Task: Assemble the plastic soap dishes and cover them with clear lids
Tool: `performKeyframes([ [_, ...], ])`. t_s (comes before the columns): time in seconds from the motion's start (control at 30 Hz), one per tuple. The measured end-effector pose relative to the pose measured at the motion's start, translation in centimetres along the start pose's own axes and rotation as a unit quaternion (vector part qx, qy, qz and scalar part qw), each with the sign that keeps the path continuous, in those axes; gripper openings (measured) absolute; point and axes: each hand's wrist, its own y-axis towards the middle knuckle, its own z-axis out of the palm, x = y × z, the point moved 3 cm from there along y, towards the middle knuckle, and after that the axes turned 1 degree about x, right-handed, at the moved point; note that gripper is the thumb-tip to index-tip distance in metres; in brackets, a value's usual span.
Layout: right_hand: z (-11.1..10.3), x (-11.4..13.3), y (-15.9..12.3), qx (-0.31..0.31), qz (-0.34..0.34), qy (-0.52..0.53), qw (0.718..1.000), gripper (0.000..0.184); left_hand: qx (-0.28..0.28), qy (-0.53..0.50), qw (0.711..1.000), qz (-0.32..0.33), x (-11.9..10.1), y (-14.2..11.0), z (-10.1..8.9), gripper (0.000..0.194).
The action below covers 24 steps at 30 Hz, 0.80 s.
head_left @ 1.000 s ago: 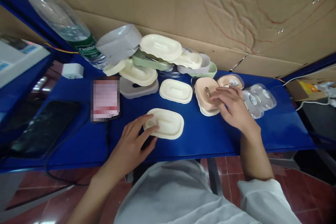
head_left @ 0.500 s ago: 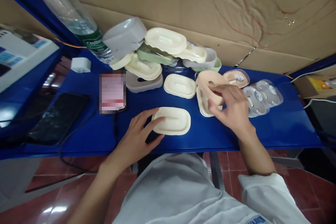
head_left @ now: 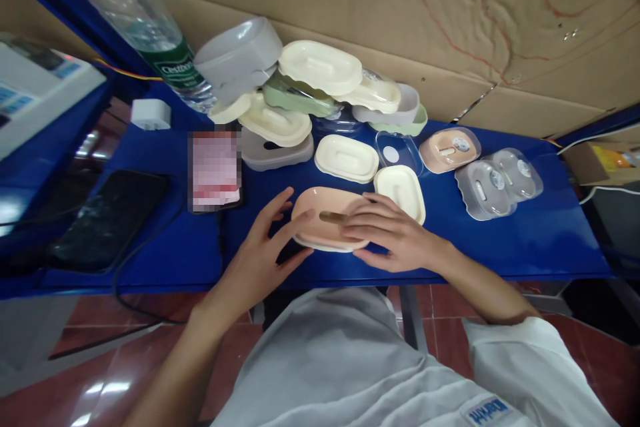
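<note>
A peach soap dish [head_left: 323,200] with an oblong slot sits over a cream oval tray [head_left: 334,249], whose rim shows along the front. My left hand [head_left: 260,255] is at their left end, index finger over the dish's edge and thumb against the front rim, the other fingers spread. At the right end, my right hand [head_left: 400,235] is closed on the dish, with fingers across its top and thumb at the front. Just behind my right hand lies another cream tray [head_left: 400,188], partly covered by it. A further cream tray [head_left: 347,158] lies behind the dish.
Cream, grey and green dishes [head_left: 300,97] are piled at the back beside a water bottle [head_left: 167,57]. Lidded peach [head_left: 450,150] and grey dishes [head_left: 483,190] stand right. A clear lid [head_left: 397,150], phone [head_left: 107,220] and white adapter [head_left: 151,113] lie on the blue table [head_left: 550,240].
My right hand has carried the peach dish left and set it over the cream tray at my left hand. The cream tray and clear lid at right are uncovered. My left hand has hardly moved.
</note>
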Motion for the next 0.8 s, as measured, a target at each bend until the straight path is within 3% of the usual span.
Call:
performKeyframes([
  [0.13,1.0,0.2,-0.1,0.050,-0.017,-0.058,0.997,0.025,0.026,0.031,0.999,0.036,-0.2,0.3,0.0,0.046],
  [0.4,1.1,1.7,0.4,0.056,-0.096,-0.257,0.960,0.020,0.023,0.094,0.994,0.060,-0.5,0.1,0.2,0.044],
  [0.63,1.4,2.0,0.5,0.041,-0.113,-0.281,0.952,0.019,0.011,0.090,0.994,0.058,-0.6,0.2,-0.1,0.039],
  [0.8,1.5,1.8,0.2,0.041,-0.107,-0.268,0.956,0.027,-0.003,0.100,0.993,0.055,-0.6,0.2,-0.1,0.038],
])
